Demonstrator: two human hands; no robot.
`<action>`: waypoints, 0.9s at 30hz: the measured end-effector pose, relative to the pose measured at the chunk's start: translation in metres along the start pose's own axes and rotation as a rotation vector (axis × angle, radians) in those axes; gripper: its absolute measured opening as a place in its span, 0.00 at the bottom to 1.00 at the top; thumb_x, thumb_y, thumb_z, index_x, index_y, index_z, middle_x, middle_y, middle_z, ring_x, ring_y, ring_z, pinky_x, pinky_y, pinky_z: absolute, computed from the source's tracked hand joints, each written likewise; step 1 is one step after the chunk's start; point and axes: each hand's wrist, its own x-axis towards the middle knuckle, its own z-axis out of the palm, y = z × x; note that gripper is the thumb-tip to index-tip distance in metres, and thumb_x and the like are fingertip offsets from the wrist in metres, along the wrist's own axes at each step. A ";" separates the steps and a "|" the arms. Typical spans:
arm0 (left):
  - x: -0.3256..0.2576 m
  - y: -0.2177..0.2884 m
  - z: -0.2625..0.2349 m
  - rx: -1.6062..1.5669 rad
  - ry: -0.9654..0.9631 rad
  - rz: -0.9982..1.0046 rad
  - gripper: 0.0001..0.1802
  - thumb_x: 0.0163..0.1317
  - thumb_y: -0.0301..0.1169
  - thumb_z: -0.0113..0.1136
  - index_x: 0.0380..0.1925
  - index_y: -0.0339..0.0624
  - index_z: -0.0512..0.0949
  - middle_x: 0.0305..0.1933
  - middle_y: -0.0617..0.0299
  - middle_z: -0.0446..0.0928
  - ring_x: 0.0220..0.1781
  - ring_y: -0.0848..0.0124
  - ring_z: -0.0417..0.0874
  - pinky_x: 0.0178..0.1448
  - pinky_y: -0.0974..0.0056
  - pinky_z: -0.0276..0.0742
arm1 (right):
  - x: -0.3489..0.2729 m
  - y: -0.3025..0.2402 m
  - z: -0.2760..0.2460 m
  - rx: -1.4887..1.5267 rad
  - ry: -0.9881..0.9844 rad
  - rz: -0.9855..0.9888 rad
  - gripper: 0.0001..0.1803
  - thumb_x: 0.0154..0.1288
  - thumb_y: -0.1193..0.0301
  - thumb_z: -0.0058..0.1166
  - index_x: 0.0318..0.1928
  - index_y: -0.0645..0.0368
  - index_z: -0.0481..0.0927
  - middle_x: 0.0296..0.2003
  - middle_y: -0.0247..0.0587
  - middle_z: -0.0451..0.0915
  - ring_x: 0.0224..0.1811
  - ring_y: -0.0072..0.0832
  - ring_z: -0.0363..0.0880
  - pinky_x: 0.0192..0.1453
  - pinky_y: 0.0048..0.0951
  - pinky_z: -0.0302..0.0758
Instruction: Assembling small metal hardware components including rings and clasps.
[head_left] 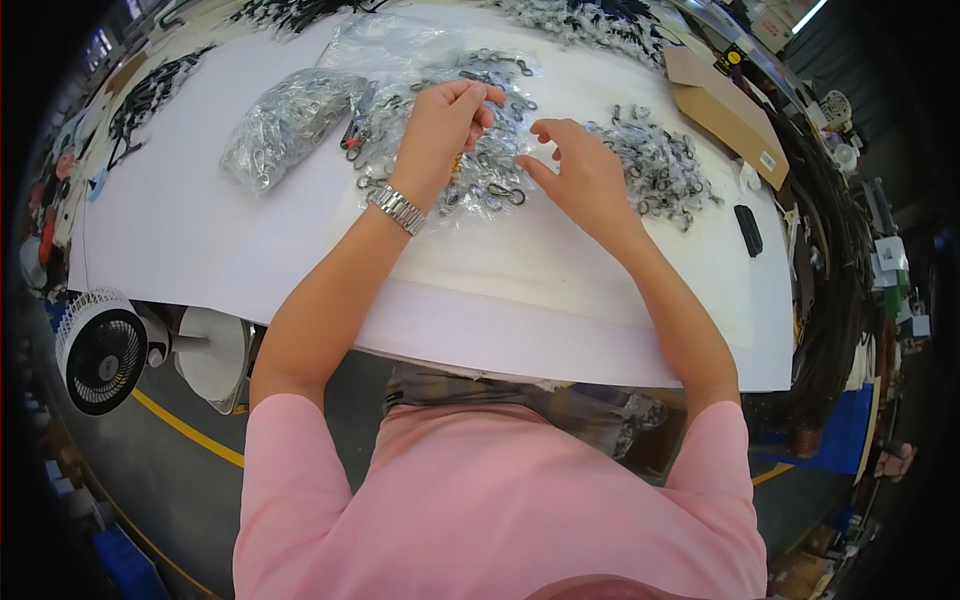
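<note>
My left hand (440, 128), with a metal-band watch (397, 207) at its wrist, is raised over a loose heap of metal hooks (500, 163) mixed with clear plastic. Its fingers are curled together, and whatever they pinch is hidden. To the right, my right hand (585, 172) hovers with thumb and fingers apart and nothing visible between them. Beyond its fingers lies a second pile of small hooks (660, 165), wrapped in clear film. A bulging clear plastic bag (290, 128) full of similar pieces rests left of the heap. One larger hook (505, 194) sits at the heap's near edge.
The white tabletop (240, 245) carries an open cardboard box (735, 120) and a black oblong object (748, 230) at the right. Dark strap-like pieces (150, 100) lie far left, with more piles at the back. A fan (103, 355) stands beside the table's left front corner.
</note>
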 end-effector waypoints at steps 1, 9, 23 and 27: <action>0.000 0.001 0.004 0.006 0.003 0.004 0.14 0.78 0.34 0.54 0.46 0.37 0.85 0.26 0.71 0.78 0.20 0.86 0.67 0.22 0.77 0.58 | 0.007 0.005 0.009 0.005 0.004 -0.004 0.17 0.63 0.62 0.67 0.49 0.55 0.83 0.38 0.42 0.86 0.38 0.40 0.86 0.43 0.43 0.80; 0.007 0.000 -0.003 0.079 0.064 0.042 0.15 0.77 0.35 0.55 0.45 0.36 0.86 0.26 0.69 0.79 0.21 0.85 0.69 0.23 0.77 0.62 | 0.040 -0.003 0.008 -0.001 -0.343 0.097 0.10 0.64 0.65 0.63 0.38 0.59 0.84 0.30 0.45 0.86 0.31 0.41 0.85 0.38 0.40 0.80; 0.007 0.010 -0.014 0.679 -0.186 0.112 0.19 0.65 0.45 0.70 0.39 0.39 0.89 0.27 0.63 0.87 0.26 0.79 0.79 0.29 0.69 0.71 | 0.029 0.018 0.013 0.991 -0.265 0.508 0.14 0.76 0.64 0.57 0.50 0.62 0.83 0.33 0.32 0.84 0.33 0.22 0.87 0.36 0.20 0.80; 0.000 0.009 0.002 0.541 -0.242 0.054 0.13 0.60 0.37 0.73 0.34 0.37 0.88 0.25 0.62 0.86 0.26 0.78 0.83 0.33 0.70 0.77 | 0.020 0.030 0.008 0.951 -0.317 0.642 0.16 0.78 0.57 0.55 0.51 0.57 0.81 0.31 0.30 0.83 0.31 0.18 0.85 0.35 0.18 0.77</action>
